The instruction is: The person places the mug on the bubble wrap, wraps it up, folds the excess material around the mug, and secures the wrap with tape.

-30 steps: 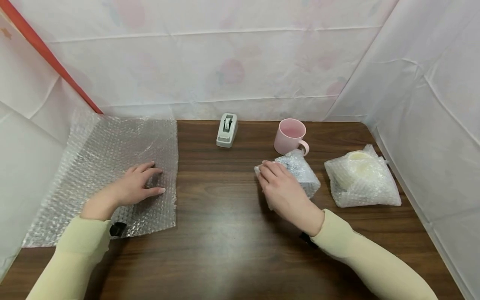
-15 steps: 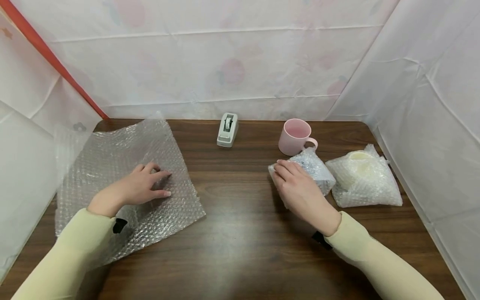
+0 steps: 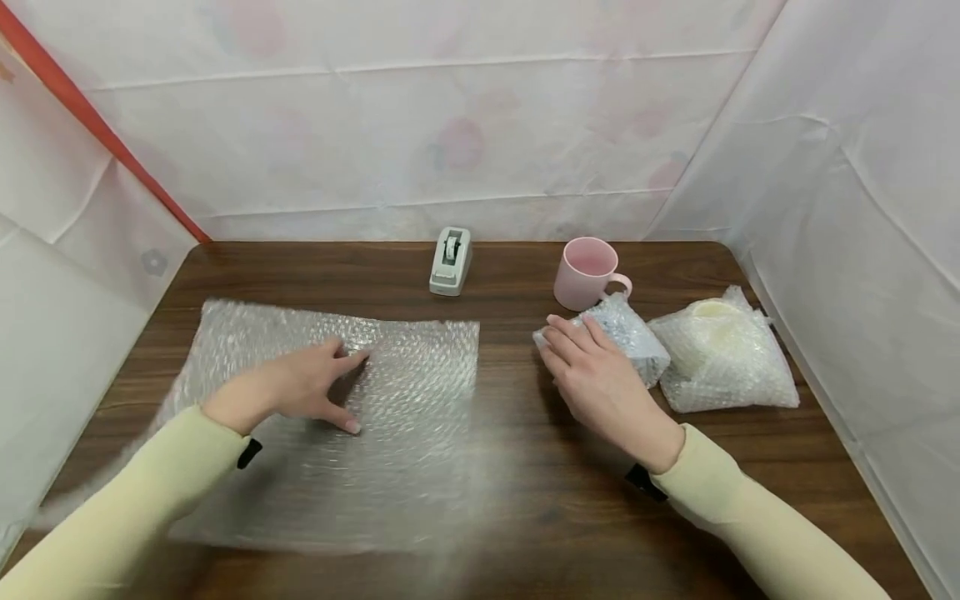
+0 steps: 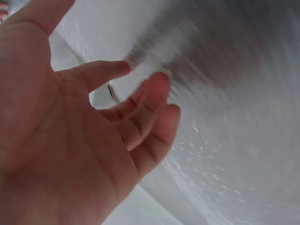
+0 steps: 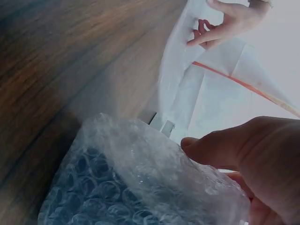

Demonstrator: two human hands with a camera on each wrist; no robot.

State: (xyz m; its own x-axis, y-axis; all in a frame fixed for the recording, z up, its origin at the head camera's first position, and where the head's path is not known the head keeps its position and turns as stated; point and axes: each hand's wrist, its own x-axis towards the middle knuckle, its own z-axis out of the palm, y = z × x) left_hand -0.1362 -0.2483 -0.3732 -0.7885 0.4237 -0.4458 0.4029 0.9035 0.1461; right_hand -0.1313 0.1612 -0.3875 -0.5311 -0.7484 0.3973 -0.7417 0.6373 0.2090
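A large clear sheet of bubble wrap (image 3: 412, 375) lies on the left half of the table, its front part blurred. My left hand (image 3: 303, 387) reaches over it with thumb and fingers spread apart; in the left wrist view the fingertips (image 4: 159, 84) bend slightly near the plastic with nothing visible between them. On the right, a small bubble-wrapped bundle (image 3: 633, 337) with something bluish inside sits against a second wrapped bundle (image 3: 727, 358). My right hand (image 3: 600, 379) rests on the small bundle, fingers fairly straight across its left end. Part of its grip is hidden.
Just behind the small bundle stands a pink mug (image 3: 581, 279), handle to the right. A pale tape dispenser (image 3: 450, 262) is at the back middle. White fabric (image 3: 337, 150) rises behind and beside the brown wooden table (image 3: 525, 525).
The bubble wrap sheet has slid right and toward me, turning, along with my left hand. The small bundle has shifted right under my right hand, up against the other bundle; the mug moved slightly right.
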